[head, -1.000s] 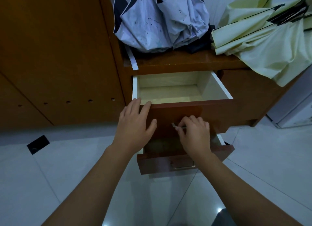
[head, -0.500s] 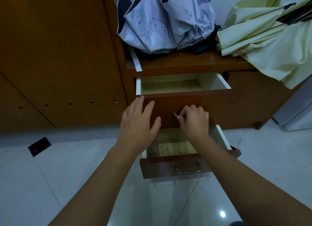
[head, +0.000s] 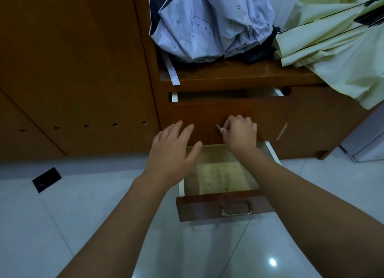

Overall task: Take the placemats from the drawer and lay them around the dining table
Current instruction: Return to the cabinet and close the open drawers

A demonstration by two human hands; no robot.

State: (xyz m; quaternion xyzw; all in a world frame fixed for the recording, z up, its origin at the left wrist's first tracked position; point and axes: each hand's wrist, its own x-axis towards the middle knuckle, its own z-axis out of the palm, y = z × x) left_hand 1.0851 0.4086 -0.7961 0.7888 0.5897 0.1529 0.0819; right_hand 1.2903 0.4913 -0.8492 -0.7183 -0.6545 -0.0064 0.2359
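Head view looked down on two wooden drawers of a low cabinet (head: 315, 119). The upper drawer (head: 207, 115) stood nearly pushed in, only a narrow dark slot of its inside showing behind its front. The right hand (head: 239, 132) was curled round that drawer's metal handle (head: 219, 128), fingers clenched on it. The left hand (head: 172, 151) lay spread with straight fingers, its fingertips against the upper drawer's front just left of the handle, grasping nothing. Below, the lower drawer (head: 224, 207) was pulled well out, its pale bottom showing bare where the forearms did not cover it, its brass handle (head: 235, 209) facing the camera. No placemats could be made out in either drawer; the inside of the upper one was too dark to tell. On the cabinet top rested a folded pale blue umbrella (head: 209, 24) and, to its right, a pale yellow umbrella (head: 332, 40) hanging over the edge. A tall wooden panel (head: 72, 69) rose to the left, above a glossy white tiled floor (head: 62, 225).
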